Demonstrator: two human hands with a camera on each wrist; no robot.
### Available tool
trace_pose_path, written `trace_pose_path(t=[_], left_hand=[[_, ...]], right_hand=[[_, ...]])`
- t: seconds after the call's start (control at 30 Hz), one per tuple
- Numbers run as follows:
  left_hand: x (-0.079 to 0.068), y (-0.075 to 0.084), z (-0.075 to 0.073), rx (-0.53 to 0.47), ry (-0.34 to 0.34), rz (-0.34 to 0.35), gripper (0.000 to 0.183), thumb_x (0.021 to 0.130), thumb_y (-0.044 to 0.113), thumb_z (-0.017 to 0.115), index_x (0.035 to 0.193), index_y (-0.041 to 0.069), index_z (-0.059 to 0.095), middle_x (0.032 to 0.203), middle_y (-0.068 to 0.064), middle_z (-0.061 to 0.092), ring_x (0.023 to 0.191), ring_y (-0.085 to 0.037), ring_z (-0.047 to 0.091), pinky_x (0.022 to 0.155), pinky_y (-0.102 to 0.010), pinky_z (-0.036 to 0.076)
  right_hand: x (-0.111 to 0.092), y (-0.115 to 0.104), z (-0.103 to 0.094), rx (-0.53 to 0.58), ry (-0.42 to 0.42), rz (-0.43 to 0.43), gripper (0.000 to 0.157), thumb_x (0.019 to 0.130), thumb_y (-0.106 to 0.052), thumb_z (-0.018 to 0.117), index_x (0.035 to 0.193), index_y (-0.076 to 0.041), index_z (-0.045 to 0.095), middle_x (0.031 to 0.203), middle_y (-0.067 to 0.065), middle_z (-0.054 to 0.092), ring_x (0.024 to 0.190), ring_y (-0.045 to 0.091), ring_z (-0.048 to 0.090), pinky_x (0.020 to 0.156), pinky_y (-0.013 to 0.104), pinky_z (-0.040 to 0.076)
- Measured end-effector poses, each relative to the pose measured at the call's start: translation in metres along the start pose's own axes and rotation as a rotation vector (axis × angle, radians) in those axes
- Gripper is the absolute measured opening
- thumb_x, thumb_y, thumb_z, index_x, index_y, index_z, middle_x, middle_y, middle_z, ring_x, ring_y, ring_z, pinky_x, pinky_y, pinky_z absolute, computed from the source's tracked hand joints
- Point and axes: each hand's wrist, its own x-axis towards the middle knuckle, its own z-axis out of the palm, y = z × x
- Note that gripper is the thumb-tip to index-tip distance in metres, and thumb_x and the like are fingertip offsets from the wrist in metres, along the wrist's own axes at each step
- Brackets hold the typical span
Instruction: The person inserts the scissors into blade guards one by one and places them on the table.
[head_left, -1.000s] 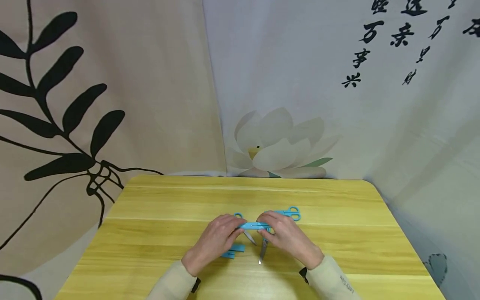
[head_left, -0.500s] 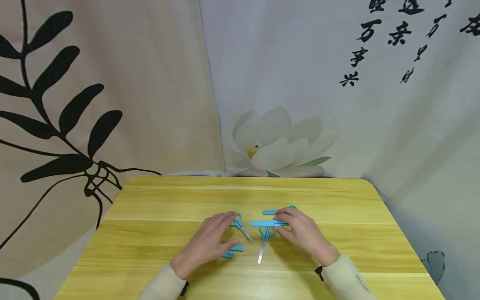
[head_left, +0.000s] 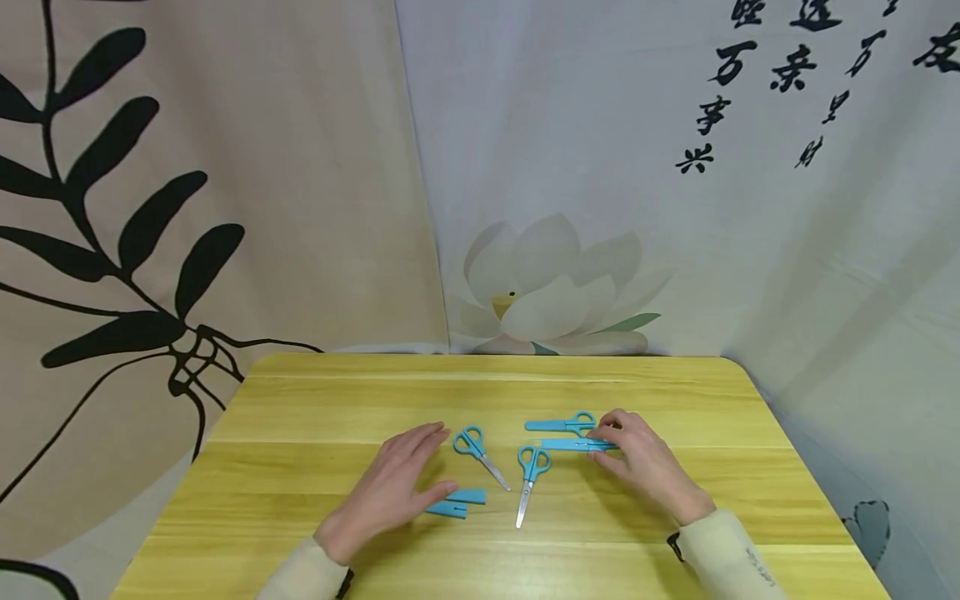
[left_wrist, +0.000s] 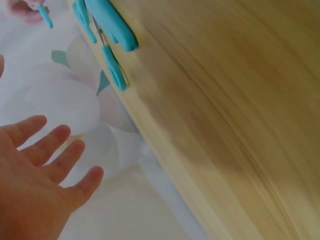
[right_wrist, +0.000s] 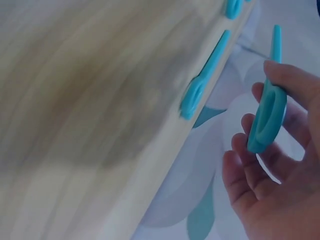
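My right hand pinches a pair of blue scissors above the table, its blades inside a blue cover. Just behind lies a second pair of covered scissors, flat on the wood. My left hand hovers with its fingers spread and nothing in them, as the left wrist view also shows. Close to it are two loose blue blade covers, partly behind the thumb. Two uncovered scissors, one slanting and one pointing toward me, lie between the hands with their metal blades showing.
The wooden table has rounded far corners. Behind it hangs a printed curtain with leaves, a lotus and black characters.
Both hands held the covered scissors between them a second ago. The left hand has let go and drawn left. The right hand has carried the scissors to the right.
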Motion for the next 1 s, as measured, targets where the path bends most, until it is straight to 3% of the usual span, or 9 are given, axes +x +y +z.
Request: trace_pose_path(t=[0.3,0.63,1.0], left_hand=[[-0.008,-0.007,-0.004,0.001,-0.012,-0.035,0.076,0.094,0.049,0.073,0.151,0.004,0.05,0.155,-0.014,0.049,0.141,-0.036,0.046,0.114,-0.06,0.038],[-0.01,-0.009,-0.007,0.005,-0.036,-0.008,0.074,0.096,0.05,0.071,0.152,0.006,0.051,0.155,-0.014,0.049,0.141,-0.037,0.046,0.114,-0.061,0.038],[-0.016,-0.015,-0.007,0.026,-0.042,0.01,0.076,0.094,0.052,0.072,0.15,0.005,0.052,0.155,-0.016,0.049,0.141,-0.038,0.047,0.112,-0.061,0.04]], right_hand=[[-0.007,0.016,-0.001,-0.02,-0.055,0.025,0.022,0.09,-0.02,0.083,0.11,-0.011,0.08,0.112,0.001,0.064,0.102,0.022,0.058,0.085,0.042,0.055],[-0.006,0.03,0.004,-0.028,-0.151,0.037,0.02,0.089,-0.021,0.084,0.107,-0.013,0.08,0.112,0.003,0.066,0.101,0.025,0.059,0.087,0.046,0.054],[-0.003,0.035,0.011,-0.061,-0.157,-0.01,0.019,0.088,-0.016,0.084,0.105,-0.012,0.08,0.11,0.004,0.068,0.099,0.027,0.062,0.084,0.047,0.056]])
